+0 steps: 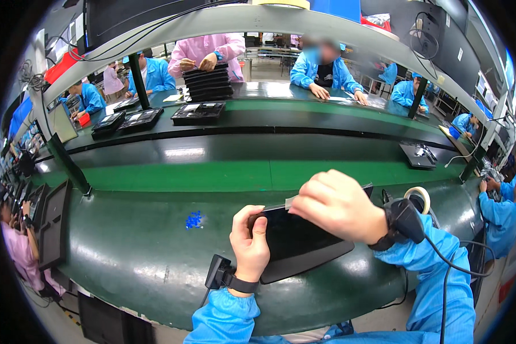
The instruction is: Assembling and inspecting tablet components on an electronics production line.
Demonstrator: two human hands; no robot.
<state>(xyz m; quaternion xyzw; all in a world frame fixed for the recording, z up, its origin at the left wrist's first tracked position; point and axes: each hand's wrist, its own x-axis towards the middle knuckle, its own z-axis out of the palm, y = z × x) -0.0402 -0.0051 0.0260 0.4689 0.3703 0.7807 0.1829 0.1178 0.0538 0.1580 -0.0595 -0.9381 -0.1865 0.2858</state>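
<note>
A flat black panel with a glossy face [295,235] is tilted up in front of me. My left hand [249,243] is closed on its left end, thumb on the front and fingers round the edge. Over its upper edge, my right hand [338,206] pinches a small greyish strip [289,203], which looks like tape or film. A thin clear edge runs along the panel's top beside the strip. Below the panel a dark grey flat plate [309,261] with a rounded corner shows; whether the two are joined I cannot tell.
Small blue pieces [194,219] lie in a cluster on the green bench. A tape roll [418,198] stands right of my right hand. A black tray [54,223] is at the left edge. Across the green belt [223,175], other people work beside stacked black trays [207,85].
</note>
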